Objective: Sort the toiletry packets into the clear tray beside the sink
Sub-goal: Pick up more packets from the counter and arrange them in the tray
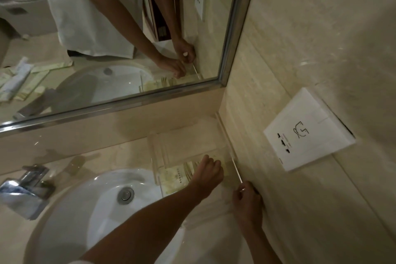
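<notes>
A clear tray (222, 135) sits on the beige counter in the corner to the right of the sink (102, 199), against the side wall. Pale green toiletry packets (175, 180) lie in its near part. My left hand (207, 174) reaches across the sink into the tray, fingers curled down onto the packets. My right hand (246, 201) is at the tray's near right edge by the wall, fingers pinched on the rim. Whether the left hand grips a packet is hidden by its own fingers.
A chrome tap (25, 184) stands left of the basin. A framed mirror (120, 28) above the counter reflects more packets lying on the counter to the left. A white socket plate (308, 130) is on the right wall.
</notes>
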A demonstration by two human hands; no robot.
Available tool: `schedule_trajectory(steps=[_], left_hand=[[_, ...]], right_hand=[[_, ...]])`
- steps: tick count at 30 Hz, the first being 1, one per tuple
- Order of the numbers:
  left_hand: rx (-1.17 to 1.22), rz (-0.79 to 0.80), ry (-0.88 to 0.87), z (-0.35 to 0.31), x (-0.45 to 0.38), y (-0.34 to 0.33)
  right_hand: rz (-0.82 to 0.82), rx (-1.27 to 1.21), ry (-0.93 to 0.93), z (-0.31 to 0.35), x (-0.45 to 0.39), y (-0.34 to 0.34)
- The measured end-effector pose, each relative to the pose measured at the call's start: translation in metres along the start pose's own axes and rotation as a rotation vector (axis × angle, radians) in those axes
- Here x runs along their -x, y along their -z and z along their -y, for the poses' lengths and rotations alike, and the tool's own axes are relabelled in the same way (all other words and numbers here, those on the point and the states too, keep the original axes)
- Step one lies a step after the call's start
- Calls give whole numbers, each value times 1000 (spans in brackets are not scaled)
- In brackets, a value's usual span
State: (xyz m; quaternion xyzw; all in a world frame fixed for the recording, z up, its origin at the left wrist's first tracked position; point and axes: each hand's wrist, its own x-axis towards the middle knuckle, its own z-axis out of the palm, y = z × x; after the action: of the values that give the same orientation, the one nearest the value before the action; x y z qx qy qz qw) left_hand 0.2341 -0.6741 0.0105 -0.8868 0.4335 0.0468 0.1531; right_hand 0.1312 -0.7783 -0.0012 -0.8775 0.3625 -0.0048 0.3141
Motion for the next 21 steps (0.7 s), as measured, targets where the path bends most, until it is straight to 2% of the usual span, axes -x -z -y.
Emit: schedule_trajectory(steps=[4,11,16,21], left_hand=[[27,45,33,0,1,-3],[132,18,75,9,25,-3],[185,4,206,34,60,-7],[229,13,372,63,114,-9]], right_hand=[[-8,-9,19,7,-1,2],[28,53,85,21,-1,5],[118,145,96,37,4,6],[178,254,292,60,16,5]])
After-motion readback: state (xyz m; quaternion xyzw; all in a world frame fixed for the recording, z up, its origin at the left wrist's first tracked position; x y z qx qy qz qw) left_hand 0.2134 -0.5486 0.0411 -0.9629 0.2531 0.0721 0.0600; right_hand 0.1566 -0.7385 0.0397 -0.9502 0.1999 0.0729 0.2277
